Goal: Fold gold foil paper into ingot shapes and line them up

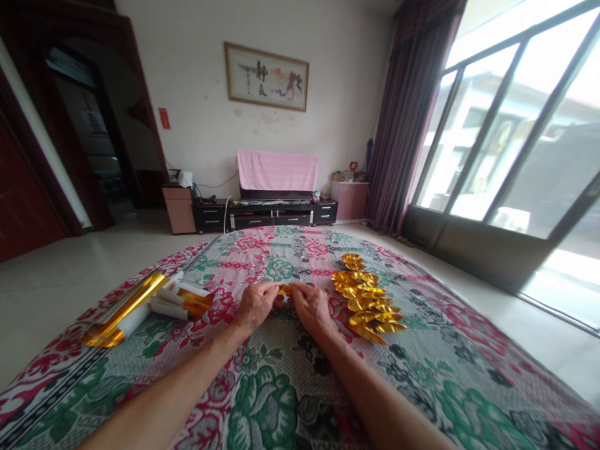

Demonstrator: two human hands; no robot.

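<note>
My left hand (pixel 257 304) and my right hand (pixel 311 304) meet over the middle of the flowered cloth (pixel 262 400). Between their fingertips is a small piece of gold foil (pixel 285 289), pinched from both sides; its shape is mostly hidden. To the right of my right hand lies a row of folded gold foil pieces (pixel 368 300) with pointed edges. Left of my left hand are rolled gold foil sheets (pixel 135 309) with white backs, beside more loosely curled gold and white sheets (pixel 185 300).
Beyond the cloth's far edge stands a low black cabinet (pixel 210 217) with a pink towel (pixel 277 170) draped over a dark object. A purple curtain (pixel 403 119) and large windows (pixel 497 131) are on the right. A doorway is at left.
</note>
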